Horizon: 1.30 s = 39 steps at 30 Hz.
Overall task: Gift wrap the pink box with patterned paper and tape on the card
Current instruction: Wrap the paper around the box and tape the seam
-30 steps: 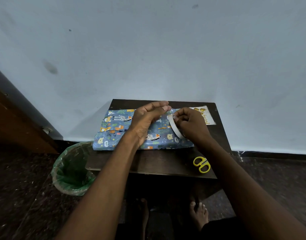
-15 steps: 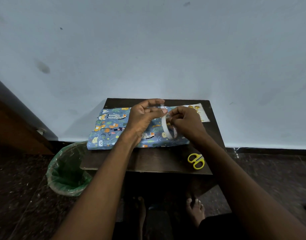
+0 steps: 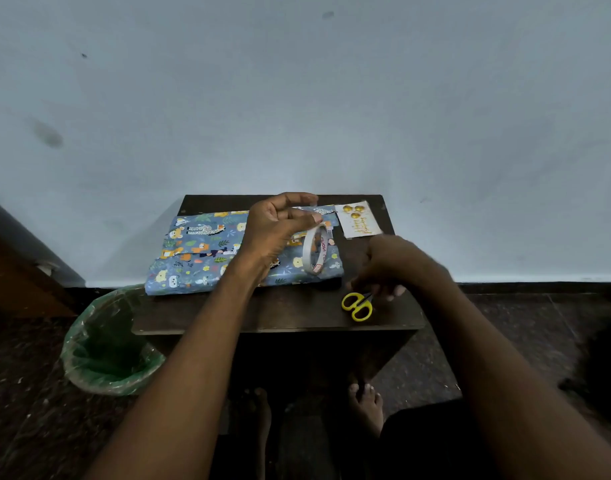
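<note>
Blue animal-print wrapped box (image 3: pixel 227 254) lies along bench (image 3: pixel 283 313) far edge. Left hand (image 3: pixel 276 230) raised over it, fingers curled, pinching tape roll (image 3: pixel 316 249) upright. Right hand (image 3: pixel 387 268), blurred, reaches down to yellow scissors (image 3: pixel 357 304) at front-right; its grip unclear. Card (image 3: pixel 357 220) at far-right corner.

Dark wooden table (image 3: pixel 227 313) against a pale wall. Package in blue animal-print wrapping paper (image 3: pixel 207 251) lies flat on it. Left hand (image 3: pixel 276 230) raised over the package, thumb and fingers pinching a strip of tape drawn from the tape roll (image 3: pixel 316 249), which hangs on edge just above the paper. Right hand (image 3: pixel 390 265), blurred, reaches over the yellow-handled scissors (image 3: pixel 357 305) at the table's front right; contact unclear. Card (image 3: pixel 357 220) lies at far right corner. Green-lined bin (image 3: pixel 106 344) on floor, left. Bare feet below.
</note>
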Tool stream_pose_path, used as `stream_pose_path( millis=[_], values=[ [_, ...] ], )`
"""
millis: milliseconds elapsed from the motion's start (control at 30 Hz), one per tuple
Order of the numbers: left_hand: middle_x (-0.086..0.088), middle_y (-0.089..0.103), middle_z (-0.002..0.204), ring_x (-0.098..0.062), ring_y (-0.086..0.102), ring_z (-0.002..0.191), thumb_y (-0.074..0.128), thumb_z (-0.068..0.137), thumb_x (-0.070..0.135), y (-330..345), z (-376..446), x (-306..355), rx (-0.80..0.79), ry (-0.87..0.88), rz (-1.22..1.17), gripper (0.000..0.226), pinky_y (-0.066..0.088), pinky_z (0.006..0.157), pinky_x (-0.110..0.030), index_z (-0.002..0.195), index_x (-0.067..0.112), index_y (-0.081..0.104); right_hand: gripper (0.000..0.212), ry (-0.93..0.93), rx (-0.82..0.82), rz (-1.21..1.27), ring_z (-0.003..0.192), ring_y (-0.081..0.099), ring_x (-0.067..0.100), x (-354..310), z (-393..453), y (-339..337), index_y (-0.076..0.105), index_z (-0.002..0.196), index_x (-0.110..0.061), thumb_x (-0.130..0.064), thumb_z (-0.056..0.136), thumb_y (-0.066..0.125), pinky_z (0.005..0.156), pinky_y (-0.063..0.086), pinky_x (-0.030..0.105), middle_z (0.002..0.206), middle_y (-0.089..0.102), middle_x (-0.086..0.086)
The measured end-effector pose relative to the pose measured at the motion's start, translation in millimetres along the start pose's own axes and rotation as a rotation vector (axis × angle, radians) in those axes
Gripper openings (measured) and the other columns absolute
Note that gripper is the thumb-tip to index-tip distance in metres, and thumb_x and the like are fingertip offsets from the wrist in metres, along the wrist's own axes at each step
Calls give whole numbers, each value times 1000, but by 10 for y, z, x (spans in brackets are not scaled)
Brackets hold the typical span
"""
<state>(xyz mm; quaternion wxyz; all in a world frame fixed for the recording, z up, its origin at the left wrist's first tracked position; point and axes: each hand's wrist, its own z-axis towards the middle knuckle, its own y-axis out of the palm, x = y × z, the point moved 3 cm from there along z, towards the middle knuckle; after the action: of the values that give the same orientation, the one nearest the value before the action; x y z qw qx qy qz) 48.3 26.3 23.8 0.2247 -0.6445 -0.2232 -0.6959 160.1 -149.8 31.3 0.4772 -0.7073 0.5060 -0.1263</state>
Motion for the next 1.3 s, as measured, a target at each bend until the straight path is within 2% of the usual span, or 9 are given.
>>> stream_pose_path(
  millis=[67,133,267,400,567,667,833,1067,1300],
  values=[
    [-9,83,90,-15,79,87,85,84,-1,59,-13,20,-7,23,28,32,59,82,-20,115,5,77,35,-14,30,-117,58,70,19,-8,-7,75,65,72,-14,-36,75,92,65,63,33,58,69,0],
    [-14,82,88,-19,79,88,85,85,0,113,-13,39,-17,44,48,31,60,86,-23,114,8,78,29,-45,81,-157,79,72,25,4,22,147,65,88,-15,-25,77,90,76,64,40,81,69,5],
    [-8,80,80,-14,77,81,85,86,3,184,-9,67,-33,70,108,29,58,77,-20,113,11,79,18,-145,274,-157,102,67,29,65,135,145,71,105,-14,-12,87,72,75,49,31,110,71,9],
    [-4,81,79,-12,77,79,85,88,7,200,-11,54,-50,84,165,27,54,71,-16,114,13,79,10,-143,357,-110,102,65,29,107,198,82,67,97,-16,-19,89,73,73,42,31,108,70,10],
    [-11,82,88,-27,80,93,85,88,7,221,5,13,-50,68,135,28,61,90,-30,115,13,79,56,-32,228,-146,84,58,24,104,73,114,47,84,-19,-56,71,88,72,49,34,83,55,-1],
    [-13,82,90,-32,79,97,85,87,4,246,17,2,-52,53,100,30,62,95,-36,116,11,79,42,-79,153,-117,81,63,23,18,66,197,52,83,-20,-35,74,90,68,53,34,87,63,3],
    [-14,82,91,-31,80,97,86,86,5,256,29,-13,-43,44,63,31,60,102,-47,114,13,79,39,-196,323,-115,113,60,30,-10,96,104,58,123,-15,-13,87,74,82,48,35,126,64,10],
    [-13,82,91,-32,80,97,86,87,5,262,38,-18,-38,34,61,30,59,103,-52,115,13,79,28,-48,442,-128,99,64,33,128,-6,9,65,109,-11,-7,81,70,72,45,33,110,65,11],
    [-9,83,90,-23,80,94,86,87,6,295,41,-15,-50,37,85,31,60,102,-46,116,14,79,34,-30,468,-184,108,67,34,81,17,67,66,119,-9,-11,86,73,77,50,36,118,67,15]
  ],
)
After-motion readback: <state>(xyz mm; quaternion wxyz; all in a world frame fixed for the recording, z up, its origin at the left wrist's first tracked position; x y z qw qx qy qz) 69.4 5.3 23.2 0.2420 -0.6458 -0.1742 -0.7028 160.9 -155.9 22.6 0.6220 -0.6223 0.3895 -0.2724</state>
